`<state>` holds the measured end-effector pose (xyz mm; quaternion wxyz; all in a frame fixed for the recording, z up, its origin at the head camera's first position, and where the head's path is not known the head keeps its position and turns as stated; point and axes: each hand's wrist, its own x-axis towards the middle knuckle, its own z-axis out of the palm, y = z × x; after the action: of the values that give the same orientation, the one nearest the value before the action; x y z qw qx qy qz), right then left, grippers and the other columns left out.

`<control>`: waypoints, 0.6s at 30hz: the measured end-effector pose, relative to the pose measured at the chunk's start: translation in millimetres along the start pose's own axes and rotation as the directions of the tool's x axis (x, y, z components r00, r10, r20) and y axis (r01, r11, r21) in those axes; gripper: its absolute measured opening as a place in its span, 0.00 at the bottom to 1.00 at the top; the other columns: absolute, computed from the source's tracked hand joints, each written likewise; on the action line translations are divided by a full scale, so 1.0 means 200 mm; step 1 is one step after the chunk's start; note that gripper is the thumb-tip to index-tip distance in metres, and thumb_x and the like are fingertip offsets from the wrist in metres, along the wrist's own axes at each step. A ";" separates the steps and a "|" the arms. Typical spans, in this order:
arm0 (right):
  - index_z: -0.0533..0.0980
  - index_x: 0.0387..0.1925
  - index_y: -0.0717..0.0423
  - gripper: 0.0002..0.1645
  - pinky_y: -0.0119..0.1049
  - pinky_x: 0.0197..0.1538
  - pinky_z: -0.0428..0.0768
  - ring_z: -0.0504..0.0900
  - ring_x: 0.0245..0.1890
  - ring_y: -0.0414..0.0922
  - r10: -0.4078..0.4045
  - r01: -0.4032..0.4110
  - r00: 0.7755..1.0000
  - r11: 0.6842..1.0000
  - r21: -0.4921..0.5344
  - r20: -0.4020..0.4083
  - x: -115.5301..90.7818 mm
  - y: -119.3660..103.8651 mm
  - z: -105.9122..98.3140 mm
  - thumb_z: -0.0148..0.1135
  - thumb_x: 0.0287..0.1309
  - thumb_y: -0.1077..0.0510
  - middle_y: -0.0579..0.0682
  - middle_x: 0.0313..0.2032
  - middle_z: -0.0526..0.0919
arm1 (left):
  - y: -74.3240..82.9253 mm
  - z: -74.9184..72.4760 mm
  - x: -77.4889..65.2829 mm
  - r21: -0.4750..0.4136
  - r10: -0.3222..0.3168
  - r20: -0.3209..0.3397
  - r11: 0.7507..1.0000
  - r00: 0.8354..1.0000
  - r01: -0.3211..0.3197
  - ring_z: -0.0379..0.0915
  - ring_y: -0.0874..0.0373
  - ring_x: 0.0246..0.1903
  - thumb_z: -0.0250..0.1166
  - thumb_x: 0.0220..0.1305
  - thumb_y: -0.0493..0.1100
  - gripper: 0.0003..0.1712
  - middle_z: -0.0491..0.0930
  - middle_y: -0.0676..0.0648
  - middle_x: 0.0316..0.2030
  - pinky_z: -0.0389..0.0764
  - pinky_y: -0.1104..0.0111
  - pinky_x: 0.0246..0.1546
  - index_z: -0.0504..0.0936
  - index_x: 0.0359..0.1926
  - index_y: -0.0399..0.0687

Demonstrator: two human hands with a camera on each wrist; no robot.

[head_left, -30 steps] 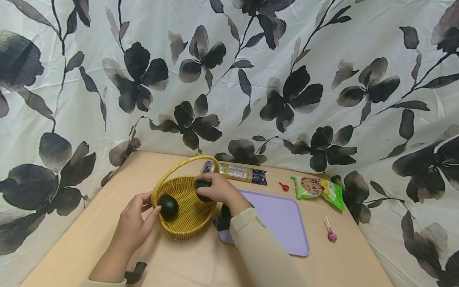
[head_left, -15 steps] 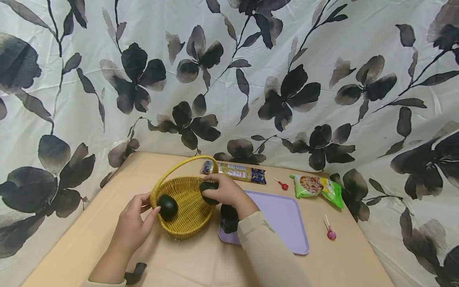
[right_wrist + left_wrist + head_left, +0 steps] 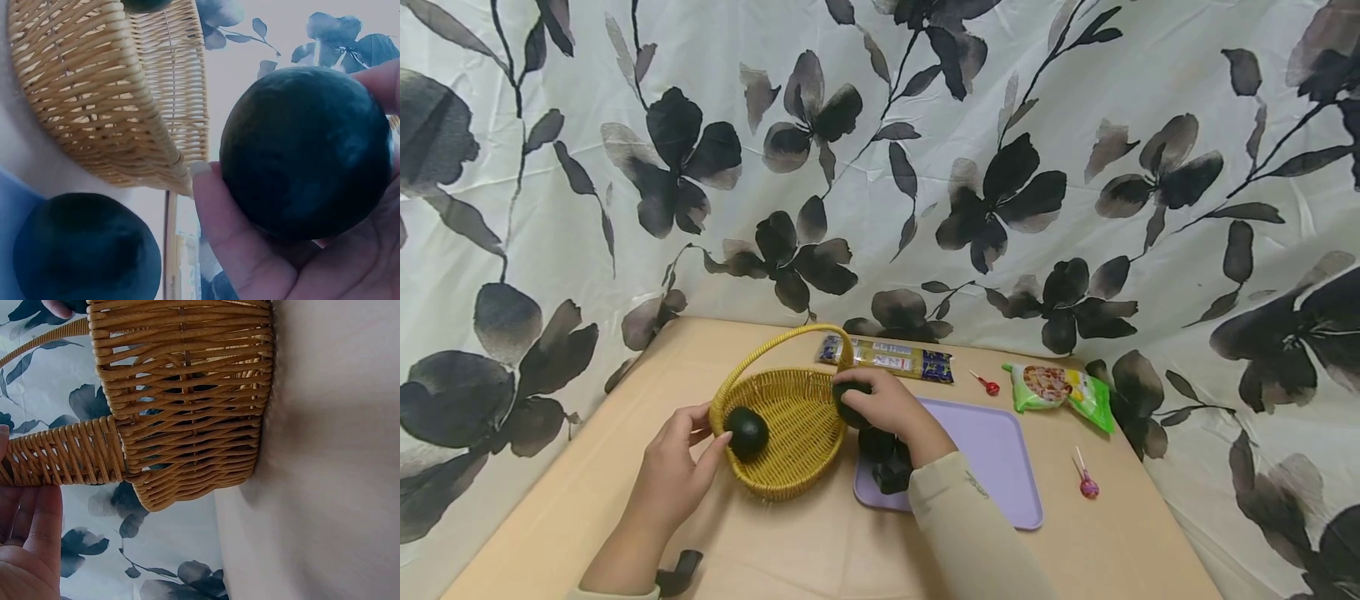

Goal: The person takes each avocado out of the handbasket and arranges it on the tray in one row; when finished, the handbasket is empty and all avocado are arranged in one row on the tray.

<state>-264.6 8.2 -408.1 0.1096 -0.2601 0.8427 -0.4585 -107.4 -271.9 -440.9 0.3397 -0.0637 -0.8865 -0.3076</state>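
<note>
My left hand (image 3: 673,475) grips the yellow wicker basket (image 3: 790,487) at the foot of its handle (image 3: 69,453), on the left side. A dark green round fruit (image 3: 747,433) lies inside the basket, by its left wall. My right hand (image 3: 895,410) holds a second dark green round fruit (image 3: 306,153) between thumb and fingers. In the head view, this held fruit overlaps the basket's right rim. A third dark round fruit (image 3: 87,247) sits below, on the lilac tray (image 3: 992,458), partly hidden in the head view by the right wrist's black camera.
Behind the tray lies a long gold and blue packet (image 3: 887,358). To the right are a red lollipop (image 3: 991,387), a green snack bag (image 3: 1060,390) and a pink lollipop (image 3: 1088,487). A floral cloth (image 3: 880,208) hangs behind the table.
My right hand has moved rightward with its fruit, from over the basket's inside to the right rim. More of the third fruit shows. The left hand keeps its grip on the basket.
</note>
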 end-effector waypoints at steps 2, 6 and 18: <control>0.84 0.53 0.30 0.17 0.43 0.56 0.83 0.79 0.54 0.44 -0.001 0.001 1.000 1.000 0.004 -0.008 0.00 0.01 -0.01 0.61 0.65 0.49 0.41 0.58 0.82 | 0.00 0.00 0.00 -0.003 0.002 -0.002 1.000 1.000 -0.002 0.83 0.42 0.49 0.72 0.61 0.30 0.27 0.80 0.39 0.53 0.66 0.96 0.56 0.72 0.58 0.32; 0.83 0.52 0.34 0.18 0.42 0.52 0.86 0.81 0.51 0.45 -0.008 0.008 1.000 1.000 0.010 -0.023 -0.01 0.04 -0.02 0.71 0.59 0.45 0.42 0.57 0.82 | 0.00 0.00 0.00 -0.001 -0.001 -0.004 1.000 1.000 0.001 0.83 0.42 0.49 0.72 0.61 0.31 0.26 0.80 0.39 0.53 0.67 0.96 0.56 0.72 0.58 0.32; 0.79 0.63 0.41 0.34 0.40 0.43 0.87 0.83 0.43 0.47 0.056 -0.058 0.988 0.998 -0.005 -0.143 -0.07 0.09 -0.09 0.75 0.52 0.47 0.53 0.55 0.83 | -0.01 0.01 0.00 -0.002 -0.003 -0.017 1.000 1.000 0.003 0.83 0.43 0.48 0.73 0.60 0.30 0.27 0.80 0.39 0.53 0.65 0.98 0.55 0.72 0.58 0.33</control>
<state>-266.7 35.4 -413.4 0.0610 -0.2030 0.8575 -0.4688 -108.9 -272.4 -444.0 0.3466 -0.0601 -0.8835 -0.3093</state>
